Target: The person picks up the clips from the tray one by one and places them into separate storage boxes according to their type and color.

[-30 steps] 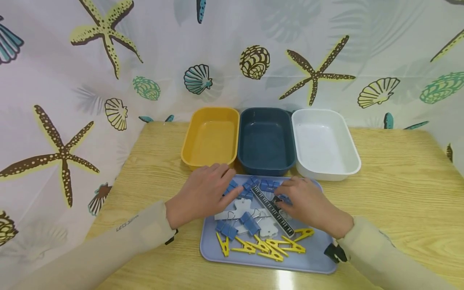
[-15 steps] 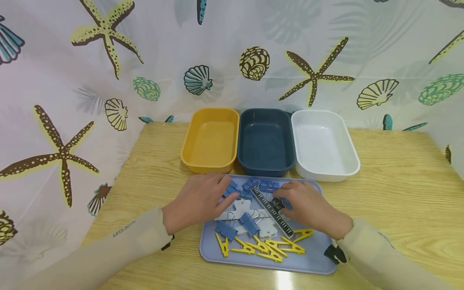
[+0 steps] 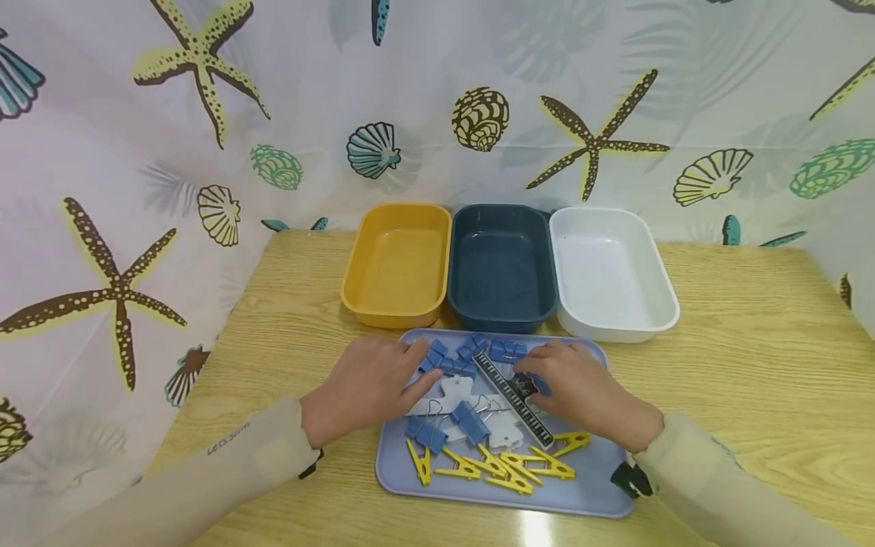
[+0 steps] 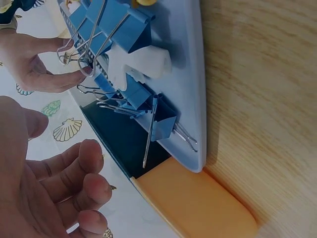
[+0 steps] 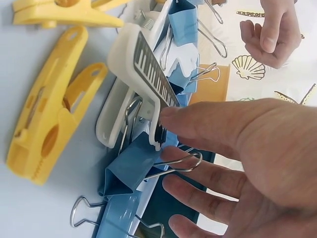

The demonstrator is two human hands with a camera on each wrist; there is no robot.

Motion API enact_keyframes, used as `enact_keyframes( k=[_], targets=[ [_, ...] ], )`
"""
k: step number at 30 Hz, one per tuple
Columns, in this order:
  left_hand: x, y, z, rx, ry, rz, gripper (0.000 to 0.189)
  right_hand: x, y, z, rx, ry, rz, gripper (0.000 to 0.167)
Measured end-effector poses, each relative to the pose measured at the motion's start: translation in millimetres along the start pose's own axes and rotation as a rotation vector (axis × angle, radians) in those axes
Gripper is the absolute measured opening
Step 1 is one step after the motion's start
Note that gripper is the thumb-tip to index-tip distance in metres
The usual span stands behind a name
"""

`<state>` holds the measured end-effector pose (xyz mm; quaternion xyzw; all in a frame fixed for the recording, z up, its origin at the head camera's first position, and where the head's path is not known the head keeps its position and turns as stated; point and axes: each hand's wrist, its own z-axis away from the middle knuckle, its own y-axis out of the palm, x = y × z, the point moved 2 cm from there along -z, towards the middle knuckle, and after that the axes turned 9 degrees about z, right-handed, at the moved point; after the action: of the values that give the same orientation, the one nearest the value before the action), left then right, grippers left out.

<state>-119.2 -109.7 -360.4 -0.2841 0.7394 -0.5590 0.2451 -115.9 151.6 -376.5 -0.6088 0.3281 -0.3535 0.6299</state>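
A pale blue tray point(image 3: 588, 482) holds several blue binder clips point(image 3: 470, 422), several yellow clothespins point(image 3: 421, 462) and white clips point(image 3: 456, 387). Across them lies a white clip with a piano-key strip point(image 3: 513, 399) and a dark tab. My left hand point(image 3: 369, 384) hovers at the tray's left edge by the binder clips, fingers loosely bent, holding nothing. My right hand point(image 3: 577, 387) is over the tray's right side. In the right wrist view its thumb point(image 5: 208, 124) is at the piano-key clip's tab, with the other fingers spread beside a binder clip's wire handle point(image 5: 183, 163).
Behind the tray stand three bins side by side: yellow point(image 3: 403, 266), dark blue point(image 3: 502, 266) and white point(image 3: 611, 273). All rest on a wood-grain table point(image 3: 745, 342). A patterned cloth point(image 3: 424, 76) hangs at the back and sides.
My left hand has drawn back toward the lower left, uncovering more binder clips. My right hand has shifted slightly, and more of the piano-key clip's dark tab shows.
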Motion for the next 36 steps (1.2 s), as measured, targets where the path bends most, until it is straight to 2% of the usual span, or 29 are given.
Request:
enact_keyframes(
  k=[11, 19, 29, 36],
  targets=[
    [2.7, 7.1, 7.4, 0.031, -0.022, 0.031, 0.033, 0.6, 3.5, -1.6, -0.006, -0.013, -0.001, 0.039],
    [5.2, 14.5, 12.4, 0.102, -0.071, 0.07, 0.034, 0.4, 5.5, -2.2, 0.009, -0.016, -0.003, 0.04],
    [8.2, 23.6, 19.5, 0.129, -0.088, 0.064, 0.028, 1.1, 8.1, -3.9, 0.03, -0.013, -0.003, 0.042],
    [13.2, 28.4, 23.0, 0.164, -0.135, 0.075, 0.026, 1.6, 10.0, -3.9, 0.049, -0.011, -0.009, 0.044]
  ],
)
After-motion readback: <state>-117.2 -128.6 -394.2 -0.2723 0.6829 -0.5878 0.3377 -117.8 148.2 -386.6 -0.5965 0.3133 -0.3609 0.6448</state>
